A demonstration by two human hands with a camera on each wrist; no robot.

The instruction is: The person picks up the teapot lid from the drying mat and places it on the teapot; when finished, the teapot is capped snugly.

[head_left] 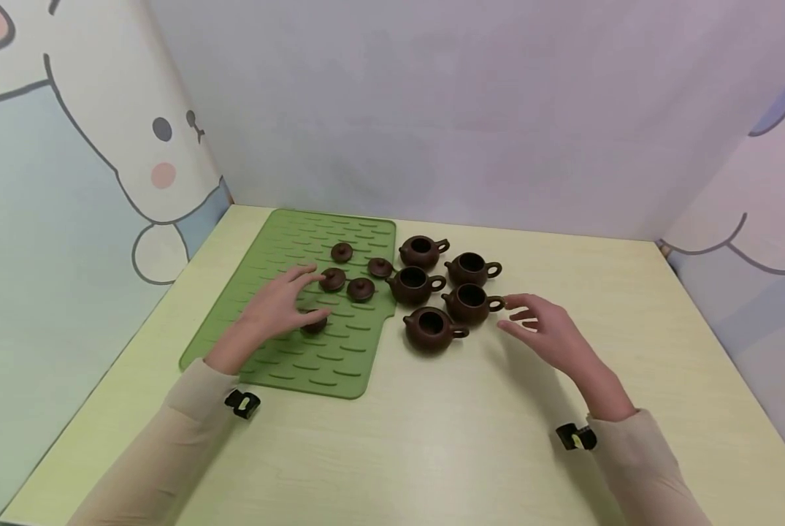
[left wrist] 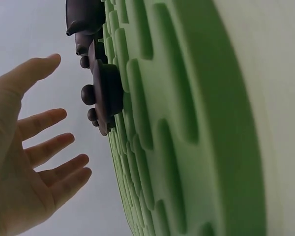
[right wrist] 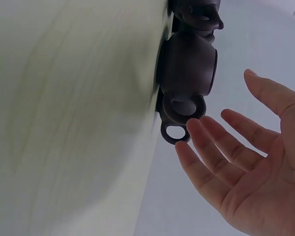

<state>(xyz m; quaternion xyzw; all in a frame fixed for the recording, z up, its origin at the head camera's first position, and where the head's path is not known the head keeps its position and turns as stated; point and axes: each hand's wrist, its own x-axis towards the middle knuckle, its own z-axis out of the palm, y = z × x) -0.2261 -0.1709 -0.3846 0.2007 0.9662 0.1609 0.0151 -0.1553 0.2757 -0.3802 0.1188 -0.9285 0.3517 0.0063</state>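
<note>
My left hand hovers over the green mat with fingers spread, holding nothing. Under its thumb is a dark brown teapot lid, partly hidden; the left wrist view shows a lid with a round knob, apart from the fingertips. Several more lids, one among them, lie just beyond the fingers. My right hand is held with loosely bent fingers and nothing in its grasp. Its fingertips are right at the ring handle of a lidless brown teapot; the right wrist view shows this teapot too.
More lidless teapots, such as one in front and one at the back, cluster right of the green mat. One teapot overlaps the mat's edge. The pale wooden table meets a cloth wall behind.
</note>
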